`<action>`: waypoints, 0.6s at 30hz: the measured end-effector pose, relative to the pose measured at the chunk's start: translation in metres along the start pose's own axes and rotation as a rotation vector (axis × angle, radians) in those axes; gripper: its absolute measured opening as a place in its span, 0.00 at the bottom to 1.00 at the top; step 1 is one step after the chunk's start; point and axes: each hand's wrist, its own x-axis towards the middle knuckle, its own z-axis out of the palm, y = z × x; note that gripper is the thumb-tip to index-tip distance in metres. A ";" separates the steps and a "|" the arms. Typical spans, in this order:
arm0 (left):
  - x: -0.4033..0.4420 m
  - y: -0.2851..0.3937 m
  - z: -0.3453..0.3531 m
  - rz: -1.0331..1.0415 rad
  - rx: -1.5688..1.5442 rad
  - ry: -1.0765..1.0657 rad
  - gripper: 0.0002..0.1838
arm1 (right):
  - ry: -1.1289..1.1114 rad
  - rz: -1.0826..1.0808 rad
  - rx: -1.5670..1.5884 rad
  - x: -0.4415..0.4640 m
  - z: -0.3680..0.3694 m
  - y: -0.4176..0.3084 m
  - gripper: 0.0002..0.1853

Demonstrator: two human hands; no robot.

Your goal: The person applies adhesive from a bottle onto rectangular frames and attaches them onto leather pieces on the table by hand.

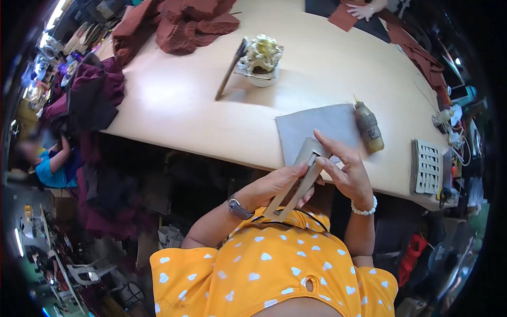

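A long grey strip with a slot down its middle (282,212) is tilted in front of my body, just off the table's near edge. My left hand (282,184), with a watch at the wrist, grips the strip along its side, thumb on top and fingers underneath. At the upper end, my right hand (346,168), with a white bead bracelet, pinches the strip with the thumb, its index finger stretched past the end. Just beyond my hands a flat grey sheet (311,127) lies on the table. To its right is a taped squeeze bottle with a thin nozzle (369,128), lying down.
On the pale table (200,127) stands a crusted pot (261,61), a brush (231,68) leaning against it. Stacked slotted grey pieces (425,167) sit at the right edge. Rust-red cloth (187,24) and maroon cloth (87,95) lie left. A co-worker's hand (362,10) rests on material opposite.
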 end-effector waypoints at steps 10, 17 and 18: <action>-0.011 0.007 0.011 0.084 0.390 0.228 0.35 | 0.142 -0.152 -0.181 0.004 0.008 -0.003 0.14; -0.007 0.003 0.004 0.120 0.441 0.251 0.36 | 0.273 -0.196 -0.295 0.006 0.022 -0.007 0.10; -0.006 0.002 0.003 0.131 0.437 0.247 0.36 | 0.317 -0.253 -0.378 0.006 0.026 -0.008 0.10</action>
